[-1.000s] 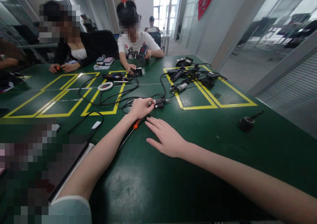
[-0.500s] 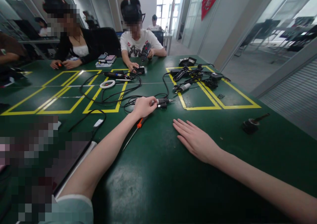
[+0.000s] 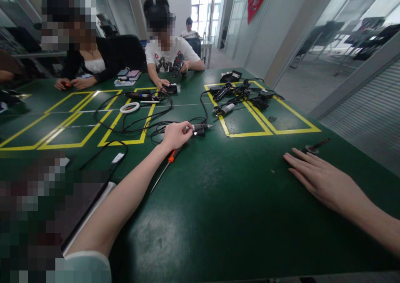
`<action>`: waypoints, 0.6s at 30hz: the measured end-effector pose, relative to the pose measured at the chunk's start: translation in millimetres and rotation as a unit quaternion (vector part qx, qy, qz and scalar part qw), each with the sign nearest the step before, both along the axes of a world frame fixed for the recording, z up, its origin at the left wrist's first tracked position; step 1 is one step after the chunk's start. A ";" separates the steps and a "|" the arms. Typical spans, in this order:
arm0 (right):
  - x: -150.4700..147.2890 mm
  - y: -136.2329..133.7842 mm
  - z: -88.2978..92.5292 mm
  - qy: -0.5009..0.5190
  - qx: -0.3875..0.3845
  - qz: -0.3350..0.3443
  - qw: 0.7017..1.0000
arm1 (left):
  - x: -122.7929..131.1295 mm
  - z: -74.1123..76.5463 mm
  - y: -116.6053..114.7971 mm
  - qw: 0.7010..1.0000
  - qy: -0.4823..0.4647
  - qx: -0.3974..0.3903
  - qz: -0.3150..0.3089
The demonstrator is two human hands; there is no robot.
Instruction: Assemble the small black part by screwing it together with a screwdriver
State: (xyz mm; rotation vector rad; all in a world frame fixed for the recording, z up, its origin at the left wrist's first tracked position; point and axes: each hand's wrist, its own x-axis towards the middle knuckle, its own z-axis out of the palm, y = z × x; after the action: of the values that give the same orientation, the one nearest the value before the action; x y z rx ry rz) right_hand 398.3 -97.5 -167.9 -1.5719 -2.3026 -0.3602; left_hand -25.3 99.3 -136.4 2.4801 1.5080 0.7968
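Note:
My left hand (image 3: 176, 135) is closed in a pinch at the rear end of a slim grey pen-like power tool (image 3: 200, 127) with a thin metal tip pointing right. A short black piece (image 3: 199, 133) lies against the tool's near side. Under my left wrist is a screwdriver (image 3: 171, 157) with an orange and black handle, its shaft pointing toward me. On the right, my right hand (image 3: 325, 179) is open, palm down, fingers stretched out. Just beyond its fingers sits a small round black part (image 3: 312, 149) with a metal rod, partly hidden by the hand.
Black cables (image 3: 171, 103) loop over the green table (image 3: 218, 216). Several black tools and cords (image 3: 237, 92) lie in the yellow-taped area (image 3: 248, 133), beside a grey tool (image 3: 226, 109). A white ring (image 3: 129, 107) lies left. Across sits a person (image 3: 175, 53) holding a drill.
My right hand has swept right across the table, from the middle to beside the round black part. My left hand keeps its pinch on the grey tool. The whole view has shifted slightly.

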 end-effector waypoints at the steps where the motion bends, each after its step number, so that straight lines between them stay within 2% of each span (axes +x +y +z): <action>1: -1.6 0.2 2.4 0.001 0.006 -0.002 1.000 | 0.0 -0.2 0.1 1.000 0.000 0.001 0.001; 3: -15.1 1.3 9.4 0.011 0.013 0.001 1.000 | 0.0 -0.3 0.3 1.000 0.001 0.005 0.000; 5: -44.0 3.6 18.5 0.029 0.019 0.012 0.999 | 0.2 -0.1 0.3 1.000 0.003 0.005 0.000; 7: -86.5 6.7 27.6 0.048 0.011 0.065 0.997 | 0.4 0.5 0.2 1.000 0.005 0.003 0.001; 10: -159.7 13.1 36.2 0.074 -0.055 0.176 0.980 | 0.6 1.7 -0.6 1.000 0.008 0.003 0.004; 11: -181.7 15.4 37.3 0.066 -0.073 0.211 0.973 | 0.5 2.0 -1.1 1.000 0.009 0.004 0.004; 13: -215.8 20.1 37.4 0.027 -0.100 0.240 0.965 | 0.6 2.4 -1.9 1.000 0.010 0.004 0.002; 15: -233.5 24.1 36.0 -0.010 -0.125 0.238 0.963 | 0.8 2.6 -2.6 1.000 0.009 0.004 -0.002; 18: -232.0 28.6 34.4 -0.043 -0.148 0.227 0.962 | 1.6 2.4 -2.8 1.000 0.004 0.006 -0.007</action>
State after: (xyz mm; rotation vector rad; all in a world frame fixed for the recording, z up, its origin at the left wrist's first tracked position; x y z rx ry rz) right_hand 166.3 -68.9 -133.5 -1.1008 -2.7914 0.0357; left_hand -23.6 96.5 -134.0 2.5029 1.4898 0.7971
